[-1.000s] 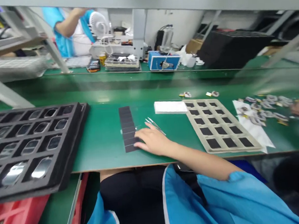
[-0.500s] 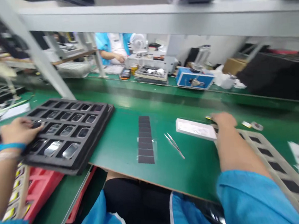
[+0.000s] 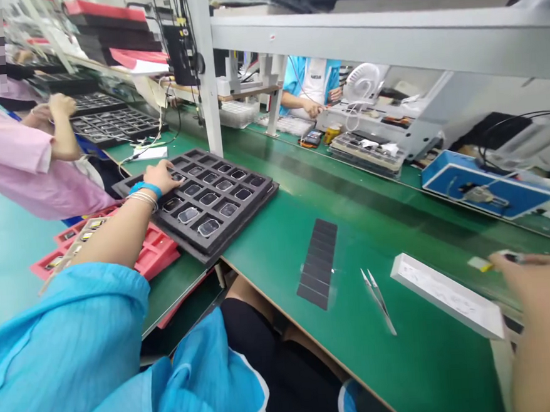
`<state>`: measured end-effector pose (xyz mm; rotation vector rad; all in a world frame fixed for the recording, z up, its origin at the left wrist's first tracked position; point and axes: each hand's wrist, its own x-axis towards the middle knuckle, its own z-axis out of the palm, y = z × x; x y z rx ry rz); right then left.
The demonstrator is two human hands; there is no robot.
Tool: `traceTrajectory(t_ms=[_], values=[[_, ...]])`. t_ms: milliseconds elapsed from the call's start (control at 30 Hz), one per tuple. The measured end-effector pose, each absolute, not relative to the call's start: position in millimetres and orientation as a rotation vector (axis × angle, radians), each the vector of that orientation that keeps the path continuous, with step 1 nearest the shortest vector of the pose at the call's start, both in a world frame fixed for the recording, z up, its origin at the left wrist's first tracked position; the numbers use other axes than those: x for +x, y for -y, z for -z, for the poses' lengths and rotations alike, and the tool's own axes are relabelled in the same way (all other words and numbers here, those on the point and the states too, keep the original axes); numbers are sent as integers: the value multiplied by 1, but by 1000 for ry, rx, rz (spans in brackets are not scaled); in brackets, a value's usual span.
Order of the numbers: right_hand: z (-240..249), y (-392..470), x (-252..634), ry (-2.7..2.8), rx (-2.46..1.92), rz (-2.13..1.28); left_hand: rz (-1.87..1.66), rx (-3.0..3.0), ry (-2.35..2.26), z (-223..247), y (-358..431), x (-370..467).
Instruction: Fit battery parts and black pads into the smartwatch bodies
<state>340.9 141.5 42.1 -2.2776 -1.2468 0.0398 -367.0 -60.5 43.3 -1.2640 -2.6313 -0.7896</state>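
My left hand (image 3: 159,178) reaches over a black foam tray (image 3: 238,224). Its fingers are curled down at a rounded glass piece, like a watch screen (image 3: 177,175), in one compartment. Similar screens fill several other compartments. My right hand (image 3: 541,281), smeared by motion, is at the right edge beyond a white box (image 3: 446,294) holding small pale pieces. A small white-and-yellow part (image 3: 479,264) is beside its fingertips, and whether the fingers hold anything is unclear. Between my hands lie a strip of black rectangles (image 3: 319,262) and metal tweezers (image 3: 378,302).
Red trays (image 3: 155,249) with a beige strip of parts sit below the foam tray. A metal shelf frame (image 3: 207,79) rises behind it. A blue box (image 3: 487,185) stands at the back right. A co-worker in pink (image 3: 21,154) sits left; another in blue works opposite.
The view has swung left, so the bench things appear further right. My left hand stays at the foam tray. My right hand remains near the white box, now more blurred.
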Motion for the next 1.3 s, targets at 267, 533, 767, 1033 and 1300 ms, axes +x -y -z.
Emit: traceTrajectory(t_ms=[267,533,767,1033,1300], values=[[-71,-62,226,1286,-1345,-382,971,-1740,2326,-93,35,-230],[4,-19,154,1463,-1100,-846,1659,-3224,1748,-12,-25,-26],[25,-22,157,1467,-1070,-950,2441,-3232,1774,20,-42,-21],[19,-8,156,1764,-913,-412,2916,-2962,1830,17,-32,-27],[20,-1,152,1779,-861,-248,2694,-2970,1544,21,-33,-26]])
